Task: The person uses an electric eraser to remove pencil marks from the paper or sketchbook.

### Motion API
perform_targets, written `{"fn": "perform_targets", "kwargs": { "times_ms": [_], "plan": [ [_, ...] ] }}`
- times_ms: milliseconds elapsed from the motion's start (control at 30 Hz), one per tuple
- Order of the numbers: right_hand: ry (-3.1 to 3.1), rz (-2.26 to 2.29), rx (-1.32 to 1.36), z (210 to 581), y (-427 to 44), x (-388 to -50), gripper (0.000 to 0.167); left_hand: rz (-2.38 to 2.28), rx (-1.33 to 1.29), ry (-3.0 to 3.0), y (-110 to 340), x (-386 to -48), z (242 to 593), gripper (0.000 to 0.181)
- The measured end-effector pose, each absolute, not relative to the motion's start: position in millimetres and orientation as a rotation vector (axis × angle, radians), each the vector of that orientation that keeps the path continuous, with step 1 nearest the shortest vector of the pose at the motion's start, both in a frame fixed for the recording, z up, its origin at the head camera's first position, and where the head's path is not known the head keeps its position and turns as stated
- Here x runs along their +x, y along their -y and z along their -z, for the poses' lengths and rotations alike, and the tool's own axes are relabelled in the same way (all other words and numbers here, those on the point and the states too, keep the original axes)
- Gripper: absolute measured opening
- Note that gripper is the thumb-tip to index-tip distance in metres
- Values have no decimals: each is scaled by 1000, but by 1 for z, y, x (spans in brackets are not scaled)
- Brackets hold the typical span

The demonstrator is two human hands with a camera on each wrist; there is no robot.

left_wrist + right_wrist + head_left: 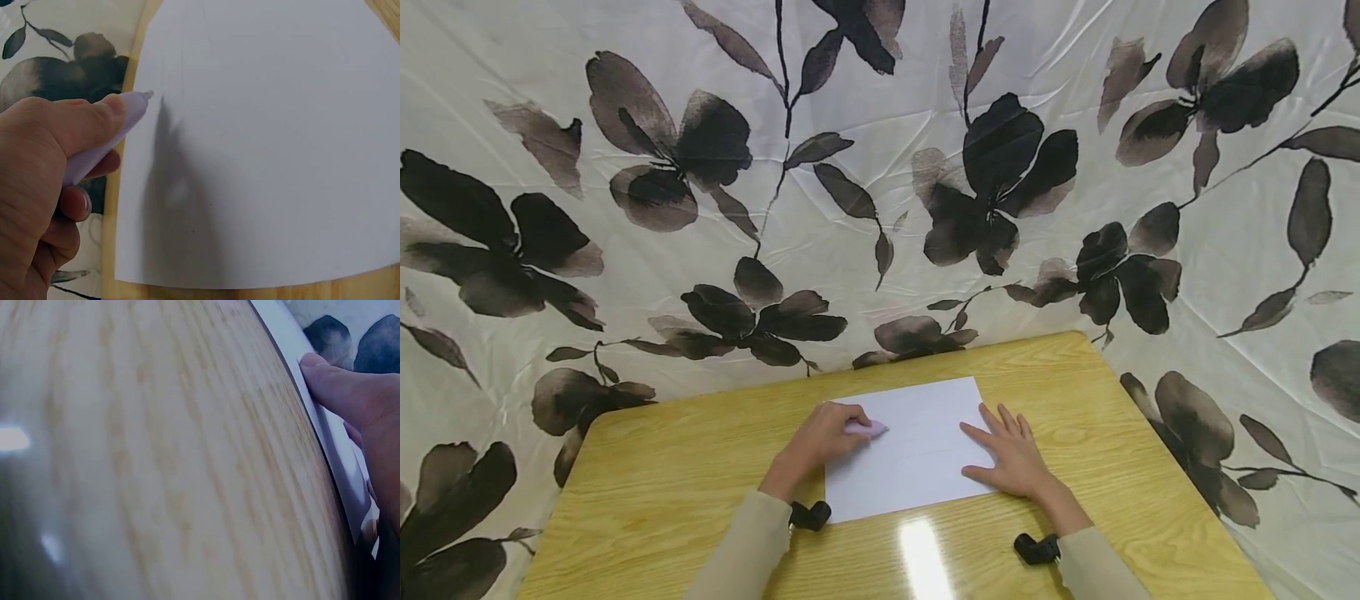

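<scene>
Left hand (826, 435): fingers curled round lavender pen-shaped tool (867, 428), tip seemingly above white paper (910, 475).
Right hand (1015, 456): fingers spread wide across the paper's edge.

Glossy wood-grain table (662, 483) with a bright reflection (925, 557); behind it, pale cloth (865, 108) printed with dark flowers (1003, 142)

Left hand (825, 436) pinched, right hand (1017, 456) lay spread

The left forearm (747, 537) slanted up from seven o'clock; that hand's fingers were curled, its thumb aimed at two. The right forearm (1097, 560) slanted up from five, its hand palm down, thumb stretched towards nine, separated fingers fanned from ten to twelve.
</scene>
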State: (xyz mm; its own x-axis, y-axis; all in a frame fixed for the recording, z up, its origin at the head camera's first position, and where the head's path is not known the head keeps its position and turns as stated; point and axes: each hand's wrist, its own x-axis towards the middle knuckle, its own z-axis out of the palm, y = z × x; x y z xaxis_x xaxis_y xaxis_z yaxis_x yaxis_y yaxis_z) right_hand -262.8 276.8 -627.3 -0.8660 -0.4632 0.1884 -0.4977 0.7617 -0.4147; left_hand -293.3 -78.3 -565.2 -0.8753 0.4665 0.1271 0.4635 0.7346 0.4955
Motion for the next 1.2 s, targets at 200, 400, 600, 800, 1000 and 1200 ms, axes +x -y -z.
{"fn": "perform_targets", "kwargs": {
  "times_ms": [200, 400, 600, 800, 1000, 1200],
  "plan": [
    [2881, -692, 782, 627, -275, -266, 73, -851, 779, -2947, 76, -295, 570, 12],
    [2859, -693, 791, 627, -274, -268, 73, -852, 796, -2962, 75, -298, 571, 10],
    [2827, -690, 788, 629, -273, -266, 72, -828, 804, -2967, 76, -295, 575, 9],
    [2840, -686, 799, 638, -271, -259, 73, -800, 774, -2955, 79, -287, 581, 9],
    [2826, -672, 800, 637, -270, -261, 73, -840, 799, -2959, 77, -288, 584, 10],
    [2806, -677, 784, 634, -275, -263, 72, -864, 837, -2964, 73, -293, 583, 13]
  ]
}}
